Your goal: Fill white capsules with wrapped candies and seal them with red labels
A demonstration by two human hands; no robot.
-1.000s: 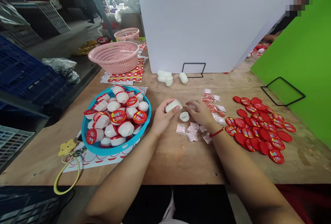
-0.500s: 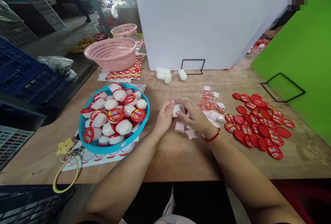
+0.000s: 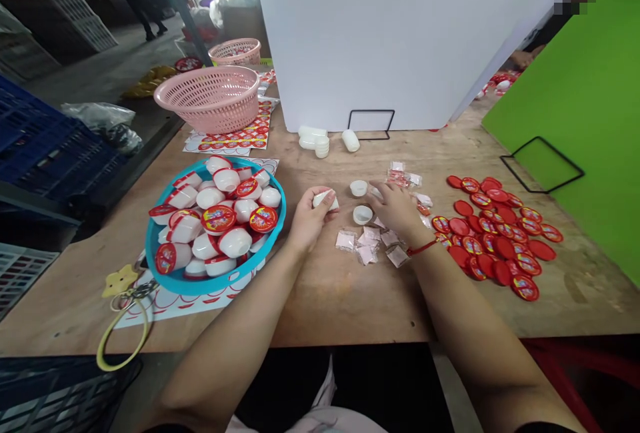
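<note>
Left hand (image 3: pixel 306 223) got fingers clamped on white cup (image 3: pixel 323 199), maybe several nested, hard to tell. Right hand (image 3: pixel 398 211) at another cup (image 3: pixel 376 192), fingers curled over it, can't tell if actually gripping. Two open cups (image 3: pixel 363 215) sitting on table (image 3: pixel 345 306) between hands, pink packets (image 3: pixel 367 253) just below. Red lids (image 3: pixel 505 248) right, blue basin (image 3: pixel 280 219) full of capped cups (image 3: pixel 235 243) left.

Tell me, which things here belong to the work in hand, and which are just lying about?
Likely in the work:
white cups, in the left hand and beside the right hand
small packets
red lids
blue basin holding red-capped cups

Seemingly just lying about:
yellow strap
star charm
plastic bag
</note>
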